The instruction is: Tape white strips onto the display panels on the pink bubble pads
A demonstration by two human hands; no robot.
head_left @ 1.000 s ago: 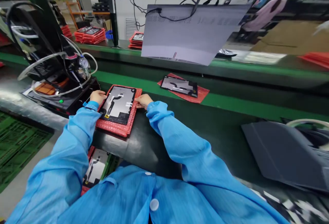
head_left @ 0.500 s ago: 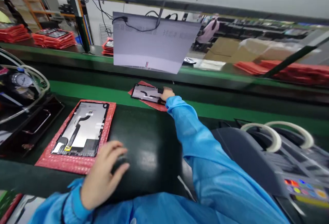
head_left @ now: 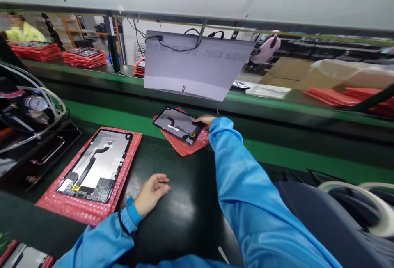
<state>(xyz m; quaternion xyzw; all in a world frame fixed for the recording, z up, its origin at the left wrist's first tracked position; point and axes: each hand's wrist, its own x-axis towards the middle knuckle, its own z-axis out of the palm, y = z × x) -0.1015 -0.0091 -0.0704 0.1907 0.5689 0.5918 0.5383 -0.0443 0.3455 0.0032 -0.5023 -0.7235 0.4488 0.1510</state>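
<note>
At the back of the bench my right hand [head_left: 205, 120] grips the right edge of a tablet screen panel [head_left: 181, 122], thumb on its grey back. Beneath that panel lies a red bubble-wrap bag [head_left: 184, 150], set at an angle. My left hand [head_left: 153, 192] is over the dark bench top, fingers loosely bent and apart from the thumb, holding nothing. To its left, a second screen panel [head_left: 103, 153], with a black flex cable and a yellow-framed connector, rests on a pink-red bubble-wrap bag [head_left: 83, 214].
A monitor back [head_left: 197, 67] hangs above the far edge. Left stands a device with a pressure gauge [head_left: 37, 104]; right, a grey machine [head_left: 310, 214] with a tape roll [head_left: 380, 214]. Red-bagged stacks [head_left: 84, 56] line the back shelf. A person in yellow [head_left: 24, 32] is far left.
My right hand has drawn the far panel and its bag nearer, and both have turned. My left hand has moved right, away from the near panel. The view has shifted a little.
</note>
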